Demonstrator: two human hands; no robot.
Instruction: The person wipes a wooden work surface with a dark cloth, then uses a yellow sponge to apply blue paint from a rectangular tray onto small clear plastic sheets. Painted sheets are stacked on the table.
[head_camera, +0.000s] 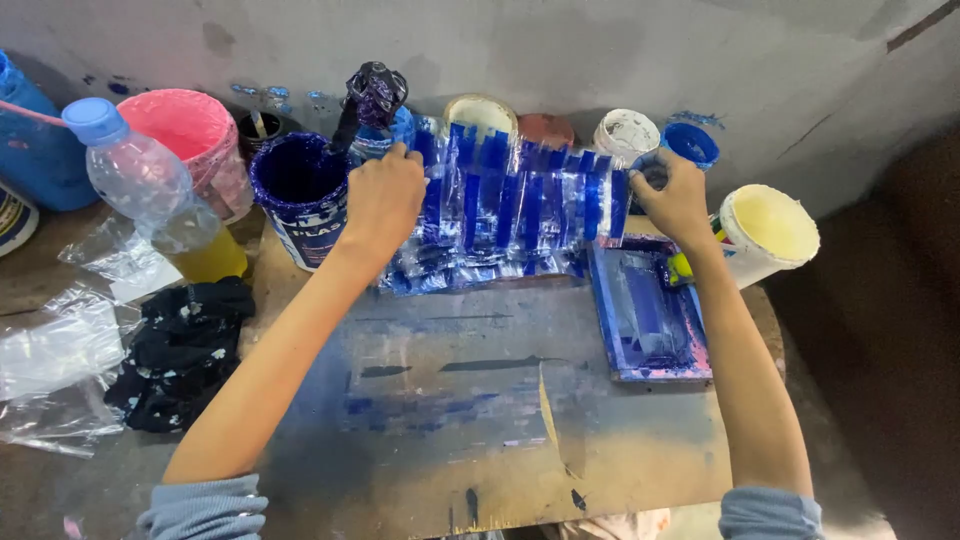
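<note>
While gripping, both hands, left hand (383, 195) and right hand (672, 195), stretch crinkly blue-striped plastic sheet (510, 210).

A grey, stained plaster wall (620, 50) is running along the back, carrying blue paint specks. A worn wooden desk (480, 450) smeared with blue ink is filling the foreground, while dark brown floor (890, 330) is lying in shadow at the right.

plastic bottle (140, 170), pink tub (190, 130), black cloth (185, 350), yellow-stained tub (770, 228)
</note>
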